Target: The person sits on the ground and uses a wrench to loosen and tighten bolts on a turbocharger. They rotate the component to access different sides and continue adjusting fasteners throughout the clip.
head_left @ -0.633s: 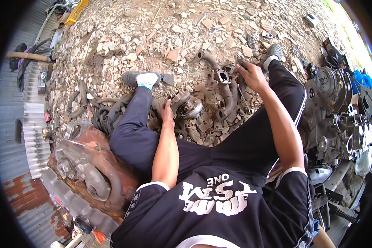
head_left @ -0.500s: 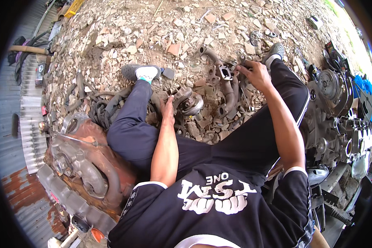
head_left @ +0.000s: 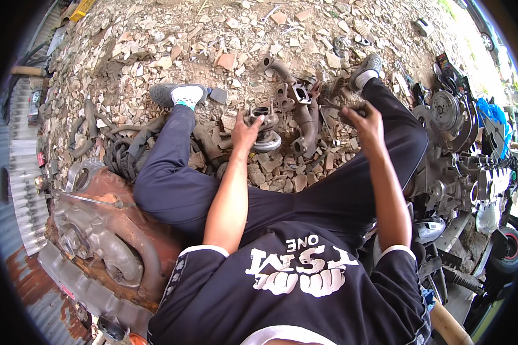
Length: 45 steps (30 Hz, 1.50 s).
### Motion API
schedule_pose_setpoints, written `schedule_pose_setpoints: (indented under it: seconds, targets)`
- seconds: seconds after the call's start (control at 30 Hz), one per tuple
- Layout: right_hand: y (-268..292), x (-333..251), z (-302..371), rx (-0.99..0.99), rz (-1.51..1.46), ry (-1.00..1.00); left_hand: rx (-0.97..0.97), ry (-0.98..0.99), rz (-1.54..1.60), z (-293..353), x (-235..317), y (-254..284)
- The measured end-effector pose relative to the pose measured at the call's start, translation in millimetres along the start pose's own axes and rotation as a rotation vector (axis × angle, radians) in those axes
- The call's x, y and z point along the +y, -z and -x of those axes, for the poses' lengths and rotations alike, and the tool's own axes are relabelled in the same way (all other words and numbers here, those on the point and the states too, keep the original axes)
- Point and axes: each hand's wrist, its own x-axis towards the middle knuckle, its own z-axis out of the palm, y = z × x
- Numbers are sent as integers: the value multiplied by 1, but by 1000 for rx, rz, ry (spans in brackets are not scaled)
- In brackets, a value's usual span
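Turbocharger [head_left: 268, 133], rounded and metallic, sits gripped by the left hand [head_left: 246, 131] in the head view — thumb across its edge. Right hand [head_left: 367, 124], fingers curled, holds a dark object [head_left: 335, 104] too blurred to name. Between the hands — reaching beyond them — a brownish manifold [head_left: 309, 124] lies on rubble [head_left: 299, 183].

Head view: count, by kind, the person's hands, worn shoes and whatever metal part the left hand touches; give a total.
Hands: 2 (left hand, right hand)
Shoes: 2 (left shoe, right shoe)
Rounded metal part: 1
Total: 5
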Motion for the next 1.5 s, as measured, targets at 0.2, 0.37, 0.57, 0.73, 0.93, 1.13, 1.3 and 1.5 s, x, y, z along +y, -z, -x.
schedule_pose_setpoints:
  seconds: [0.2, 0.37, 0.57, 0.73, 0.93, 1.13, 1.3, 1.5]
  targets:
    - [-66, 53, 46, -60, 334, -5, -48, -64, 41, -8, -30, 11]
    - [-105, 82, 33, -256, 461, -259, -158, -13, -169, 25, 6, 26]
    - [-158, 127, 60, -147, 509, 53, -89, 34, -23, 38, -7, 27]
    - [-156, 141, 55, -126, 415, 50, -40, 61, 64, 0, -19, 21]
    - [-154, 153, 63, -395, 492, 48, -10, 39, 74, -9, -17, 17]
    - [-158, 151, 57, -437, 559, -3, -44, 0, -19, -2, -8, 27]
    - [-164, 158, 46, -454, 609, -150, -48, -20, -25, -8, -10, 25]
    - [-219, 118, 67, -445, 779, -247, -38, -90, -86, -14, -19, 22]
